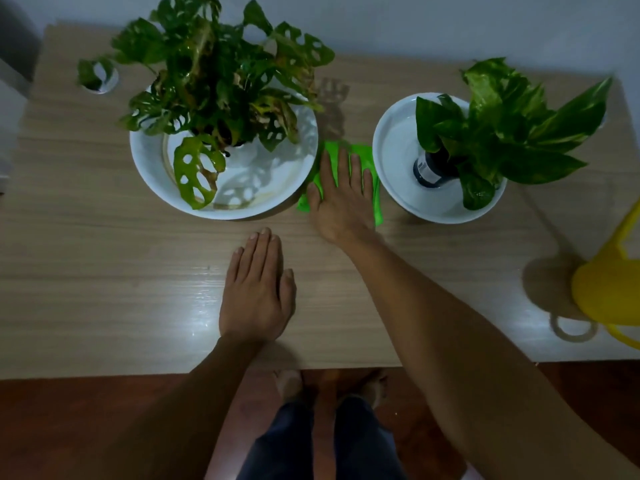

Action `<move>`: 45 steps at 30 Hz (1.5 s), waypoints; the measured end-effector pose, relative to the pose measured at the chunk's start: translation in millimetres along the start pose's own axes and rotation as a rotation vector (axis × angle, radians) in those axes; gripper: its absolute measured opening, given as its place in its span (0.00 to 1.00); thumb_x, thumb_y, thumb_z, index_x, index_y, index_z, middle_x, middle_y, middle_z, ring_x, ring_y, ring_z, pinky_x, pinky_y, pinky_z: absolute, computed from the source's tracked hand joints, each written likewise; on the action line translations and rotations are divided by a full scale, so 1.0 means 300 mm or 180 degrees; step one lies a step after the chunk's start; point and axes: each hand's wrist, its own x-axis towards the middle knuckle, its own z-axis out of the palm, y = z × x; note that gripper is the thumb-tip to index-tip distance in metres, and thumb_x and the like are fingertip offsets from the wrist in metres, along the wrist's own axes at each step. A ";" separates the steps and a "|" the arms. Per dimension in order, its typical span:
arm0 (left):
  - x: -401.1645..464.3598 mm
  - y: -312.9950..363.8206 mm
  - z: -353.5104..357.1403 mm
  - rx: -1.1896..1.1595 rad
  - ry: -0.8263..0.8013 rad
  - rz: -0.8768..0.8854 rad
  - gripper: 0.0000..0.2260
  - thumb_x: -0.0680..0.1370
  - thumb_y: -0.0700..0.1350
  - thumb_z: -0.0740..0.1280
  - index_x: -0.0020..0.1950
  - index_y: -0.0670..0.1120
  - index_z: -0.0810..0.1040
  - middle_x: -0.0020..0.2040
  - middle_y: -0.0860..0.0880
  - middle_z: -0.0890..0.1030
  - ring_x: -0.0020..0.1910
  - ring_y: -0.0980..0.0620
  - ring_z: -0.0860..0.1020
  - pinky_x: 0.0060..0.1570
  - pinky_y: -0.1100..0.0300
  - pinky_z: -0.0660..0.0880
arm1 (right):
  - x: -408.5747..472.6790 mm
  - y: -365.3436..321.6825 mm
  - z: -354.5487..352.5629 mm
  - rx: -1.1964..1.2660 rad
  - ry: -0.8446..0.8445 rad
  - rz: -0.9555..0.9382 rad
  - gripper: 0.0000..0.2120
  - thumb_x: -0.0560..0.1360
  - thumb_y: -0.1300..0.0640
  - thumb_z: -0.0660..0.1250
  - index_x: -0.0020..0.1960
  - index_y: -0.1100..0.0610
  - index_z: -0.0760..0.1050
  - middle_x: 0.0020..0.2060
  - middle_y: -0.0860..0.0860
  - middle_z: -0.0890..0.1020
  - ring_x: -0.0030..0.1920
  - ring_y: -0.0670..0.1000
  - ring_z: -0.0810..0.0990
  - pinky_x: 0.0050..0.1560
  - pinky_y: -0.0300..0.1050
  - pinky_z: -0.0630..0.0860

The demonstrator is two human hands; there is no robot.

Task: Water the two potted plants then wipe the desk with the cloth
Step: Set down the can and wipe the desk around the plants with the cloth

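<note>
A bright green cloth (376, 199) lies flat on the wooden desk (104, 271) between two white dishes. My right hand (341, 199) presses on it with straight, spread fingers. My left hand (258, 292) rests flat on the bare desk nearer the front edge, holding nothing. The large holed-leaf plant (214, 81) stands in the left white dish (152, 174). The smaller plant (502, 123) in a dark pot (429, 169) stands in the right white dish (391, 157).
A yellow watering can (606, 289) stands at the desk's right edge, partly cut off by the frame. A round cable hole (100, 77) sits at the back left. A wall runs behind the desk. My legs and feet show below the front edge.
</note>
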 end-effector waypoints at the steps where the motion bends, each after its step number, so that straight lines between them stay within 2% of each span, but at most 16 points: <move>1: 0.000 0.000 0.001 0.0012 0.0006 0.0003 0.27 0.84 0.50 0.57 0.80 0.40 0.63 0.82 0.42 0.62 0.82 0.45 0.57 0.81 0.45 0.53 | 0.020 0.001 0.002 -0.0017 0.0013 -0.0008 0.32 0.84 0.41 0.44 0.85 0.51 0.45 0.84 0.56 0.47 0.84 0.59 0.44 0.82 0.60 0.41; 17: -0.003 -0.002 0.006 -0.0045 -0.0027 -0.0025 0.27 0.84 0.52 0.55 0.81 0.41 0.61 0.82 0.43 0.60 0.83 0.47 0.55 0.81 0.45 0.53 | -0.014 0.012 0.003 0.0043 -0.0034 -0.0126 0.30 0.85 0.41 0.42 0.85 0.51 0.45 0.84 0.55 0.46 0.84 0.58 0.42 0.82 0.59 0.39; 25: -0.001 -0.003 0.017 -0.0050 0.0014 -0.0091 0.27 0.84 0.51 0.57 0.81 0.42 0.62 0.82 0.44 0.60 0.83 0.48 0.55 0.81 0.45 0.54 | 0.158 0.006 -0.039 -0.0148 -0.0043 -0.0091 0.30 0.85 0.44 0.44 0.85 0.51 0.44 0.84 0.55 0.44 0.84 0.59 0.42 0.82 0.60 0.40; 34: 0.003 -0.003 0.021 -0.0094 0.0069 -0.0159 0.27 0.84 0.51 0.59 0.81 0.43 0.62 0.83 0.46 0.60 0.83 0.51 0.54 0.80 0.46 0.56 | 0.378 0.012 -0.075 -0.0379 -0.0181 -0.0248 0.38 0.81 0.32 0.50 0.84 0.47 0.42 0.84 0.54 0.42 0.83 0.60 0.39 0.81 0.62 0.39; 38: 0.007 -0.003 0.019 -0.0079 0.0073 -0.0158 0.27 0.84 0.51 0.59 0.82 0.43 0.61 0.83 0.46 0.60 0.83 0.50 0.55 0.80 0.45 0.56 | 0.386 0.012 -0.085 -0.0318 -0.0215 -0.0366 0.37 0.80 0.30 0.48 0.84 0.43 0.42 0.84 0.51 0.40 0.83 0.60 0.38 0.81 0.61 0.37; 41: 0.005 -0.004 0.019 -0.0040 0.0025 -0.0146 0.28 0.84 0.52 0.58 0.82 0.44 0.60 0.83 0.46 0.59 0.83 0.51 0.54 0.80 0.46 0.55 | 0.363 0.021 -0.076 -0.0245 -0.0237 -0.0403 0.35 0.82 0.31 0.46 0.84 0.42 0.42 0.84 0.50 0.42 0.83 0.60 0.39 0.81 0.62 0.38; 45: 0.004 -0.003 0.018 -0.0109 -0.0020 -0.0167 0.27 0.84 0.53 0.56 0.82 0.44 0.61 0.83 0.47 0.58 0.83 0.51 0.53 0.81 0.46 0.54 | 0.251 0.022 -0.072 -0.0029 -0.0173 -0.0496 0.31 0.84 0.39 0.45 0.84 0.44 0.44 0.84 0.49 0.45 0.84 0.60 0.41 0.81 0.62 0.40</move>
